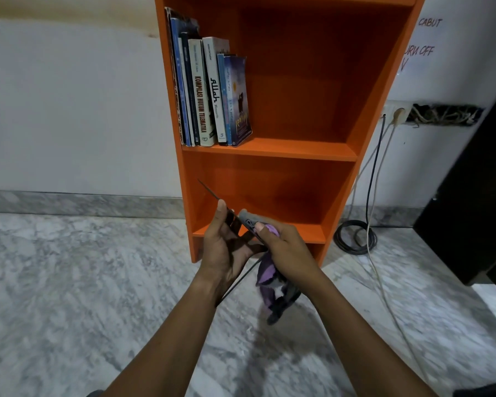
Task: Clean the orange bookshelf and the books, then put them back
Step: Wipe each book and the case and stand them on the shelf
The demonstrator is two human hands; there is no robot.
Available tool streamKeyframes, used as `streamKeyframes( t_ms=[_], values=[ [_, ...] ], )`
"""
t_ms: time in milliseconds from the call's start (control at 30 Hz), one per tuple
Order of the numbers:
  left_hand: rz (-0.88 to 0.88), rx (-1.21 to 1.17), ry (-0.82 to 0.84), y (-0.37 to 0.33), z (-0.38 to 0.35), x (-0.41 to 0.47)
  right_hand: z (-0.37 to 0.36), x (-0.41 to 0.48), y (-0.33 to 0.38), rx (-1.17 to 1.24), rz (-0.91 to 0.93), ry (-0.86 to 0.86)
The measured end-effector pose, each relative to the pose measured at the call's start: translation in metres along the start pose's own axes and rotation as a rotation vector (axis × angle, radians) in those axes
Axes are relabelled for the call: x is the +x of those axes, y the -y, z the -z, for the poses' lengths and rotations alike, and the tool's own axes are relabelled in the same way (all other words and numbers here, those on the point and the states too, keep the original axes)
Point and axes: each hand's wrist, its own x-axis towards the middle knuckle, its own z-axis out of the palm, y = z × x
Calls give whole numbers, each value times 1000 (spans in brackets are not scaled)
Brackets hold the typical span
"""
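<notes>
Orange bookshelf (298, 151) stands upright on the grey-white marble floor (69, 282) against a pale wall (69, 110). Its paint is glossy and its back panel sits in shadow. Two open compartments show, split by one shelf board. Upper compartment: a row of books (212, 96) packed against the left side wall, upright with a slight lean. The spines are white, blue and dark, and the rightmost one shows a dark blue cover; the right half of that board is bare. Lower compartment holds no books. In front of it, low centre, the left hand (226, 250) grips a thin dark flat item (235, 222) seen almost edge-on, thumb up along its near face and fingers curled behind. Cannot tell if it is a book or a folder. The right hand (287, 250) has its fingers closed round a purple-and-grey cloth (269, 287) and presses it against the item's top edge, with the rest of the cloth hanging below the wrist. Right of the shelf, a dark coiled cable (355, 237) lies on the floor and a white cord runs up to a wall socket (395, 114). Dark furniture (470, 196) sits at the far right edge.
</notes>
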Motion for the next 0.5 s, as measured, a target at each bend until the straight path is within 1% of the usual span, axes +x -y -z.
streamKeyframes(
  t_ms=[167, 300, 400, 500],
  values=[
    [-58, 146, -18, -11, -3, 0, -3, -3, 15, 54, 40, 14],
    [-27, 206, 13, -21, -3, 1, -2, -4, 27, 85, 85, 43],
    [8, 313, 127, -23, 3, 6, -3, -3, 30, 73, 108, 55],
    [69, 299, 234, -14, 3, 2, -5, 2, 31, 55, 153, 39]
  ],
)
